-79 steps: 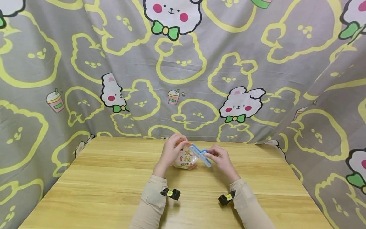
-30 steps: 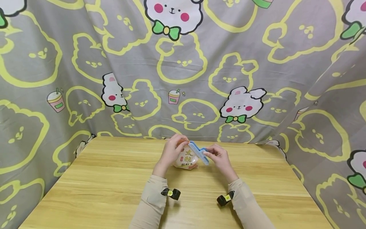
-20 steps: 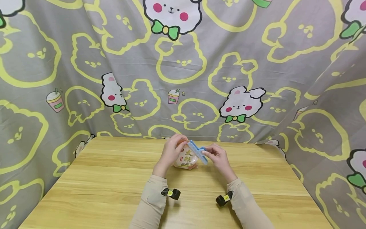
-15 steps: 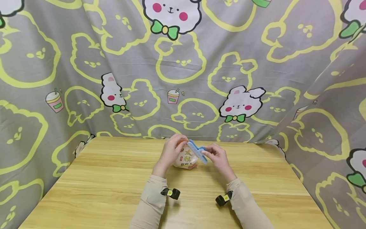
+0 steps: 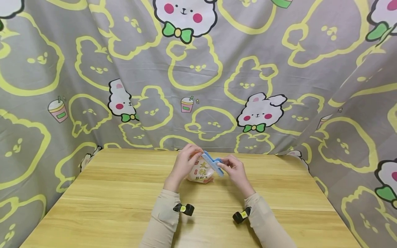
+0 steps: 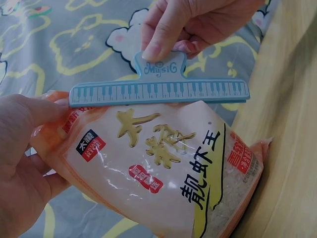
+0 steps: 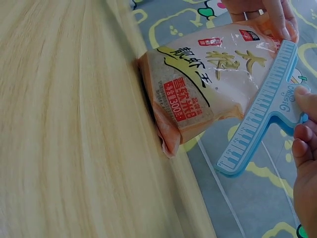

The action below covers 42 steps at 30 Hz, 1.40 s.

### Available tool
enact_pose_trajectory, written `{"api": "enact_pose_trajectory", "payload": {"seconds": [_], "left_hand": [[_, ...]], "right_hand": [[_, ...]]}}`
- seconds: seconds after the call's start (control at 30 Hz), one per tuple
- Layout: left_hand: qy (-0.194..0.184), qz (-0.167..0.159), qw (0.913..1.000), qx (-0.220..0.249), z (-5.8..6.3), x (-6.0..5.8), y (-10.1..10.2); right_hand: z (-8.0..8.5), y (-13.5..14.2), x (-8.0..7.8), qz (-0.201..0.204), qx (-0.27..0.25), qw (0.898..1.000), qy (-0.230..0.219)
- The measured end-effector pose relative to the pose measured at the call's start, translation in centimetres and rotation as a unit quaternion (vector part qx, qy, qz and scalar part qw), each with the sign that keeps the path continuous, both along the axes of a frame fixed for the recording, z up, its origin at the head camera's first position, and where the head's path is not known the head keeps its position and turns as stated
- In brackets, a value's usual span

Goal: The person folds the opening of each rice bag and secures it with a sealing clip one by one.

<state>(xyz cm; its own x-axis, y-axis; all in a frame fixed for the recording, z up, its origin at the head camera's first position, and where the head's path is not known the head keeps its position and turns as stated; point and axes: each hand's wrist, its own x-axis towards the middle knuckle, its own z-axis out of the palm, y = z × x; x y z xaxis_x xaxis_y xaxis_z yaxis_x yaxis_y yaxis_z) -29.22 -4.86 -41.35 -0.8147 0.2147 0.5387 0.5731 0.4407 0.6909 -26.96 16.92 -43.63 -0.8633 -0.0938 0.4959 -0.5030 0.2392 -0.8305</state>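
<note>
A small plastic bag of rice (image 5: 198, 174), orange and white with gold and black Chinese lettering, stands on the wooden table. My left hand (image 5: 185, 164) pinches its gathered top corner between thumb and fingers. A long blue bag clip (image 6: 158, 92) with a piano-key print lies across the bag's top edge, one end right at the left fingertips. My right hand (image 5: 235, 170) squeezes the clip's handle between thumb and fingers. In the right wrist view the clip (image 7: 260, 111) slants along the bag's top, its other end reaching past the bag (image 7: 218, 69).
The light wood table (image 5: 124, 193) extends around both arms. A grey curtain (image 5: 139, 69) with yellow cartoon outlines hangs behind and at both sides. A black wrist camera (image 5: 184, 209) is strapped on the left sleeve, another wrist camera (image 5: 242, 215) on the right.
My right hand has moved slightly left, bringing the clip closer over the bag's top, right up to my left fingertips. My left hand keeps its pinch on the bag, nearly still.
</note>
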Motion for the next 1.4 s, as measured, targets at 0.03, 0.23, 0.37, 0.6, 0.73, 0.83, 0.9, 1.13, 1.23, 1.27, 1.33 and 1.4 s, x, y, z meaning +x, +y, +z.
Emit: {"api": "enact_pose_trajectory", "payload": {"seconds": [0.03, 0.23, 0.37, 0.6, 0.73, 0.83, 0.9, 1.13, 1.23, 1.27, 1.33, 1.4], "left_hand": [[0.000, 0.000, 1.0000, 0.002, 0.0, 0.0, 0.0], [-0.001, -0.010, 0.9998, 0.019, -0.1, 0.0, 0.0], [0.005, -0.016, 0.9993, 0.033, -0.2, -0.1, -0.1], [0.021, -0.009, 0.9988, 0.043, -0.4, -0.3, -0.4], [0.016, 0.004, 0.9988, 0.045, -0.4, -0.4, -0.7], [0.009, 0.009, 0.9984, 0.056, -0.4, -0.5, -1.0], [0.007, 0.010, 0.9980, 0.062, -0.4, -0.5, -1.1], [-0.003, 0.013, 0.9959, 0.090, 1.6, 1.3, -0.6], [-0.002, 0.019, 0.9950, 0.098, 2.3, 1.9, -0.4], [-0.001, 0.022, 0.9948, 0.100, 2.0, 1.6, -0.4], [-0.003, 0.029, 0.9942, 0.104, 1.2, 0.9, -0.4], [-0.004, 0.033, 0.9939, 0.105, 0.4, 0.1, -0.5]], "right_hand": [[0.0, 0.0, 0.0, -0.001, 0.000, 1.000, 0.001], [0.3, -0.2, 0.2, -0.010, 0.012, 1.000, -0.001], [0.4, -0.1, 0.2, -0.012, 0.014, 1.000, -0.013], [0.4, 0.0, 0.0, -0.010, 0.008, 0.999, -0.037], [0.4, 0.0, 0.1, -0.009, 0.009, 0.999, -0.035], [0.6, -0.1, 0.1, -0.007, 0.010, 0.999, -0.033], [0.7, -0.1, 0.2, -0.006, 0.011, 0.999, -0.033], [0.6, 0.0, 0.2, 0.002, 0.009, 0.999, -0.035], [0.4, 0.0, 0.0, 0.006, 0.003, 0.999, -0.036], [0.4, 0.1, 0.0, 0.006, 0.001, 0.999, -0.037], [0.3, 0.1, 0.0, 0.007, -0.001, 0.999, -0.038], [0.3, 0.1, -0.1, 0.008, -0.002, 0.999, -0.040]]}}
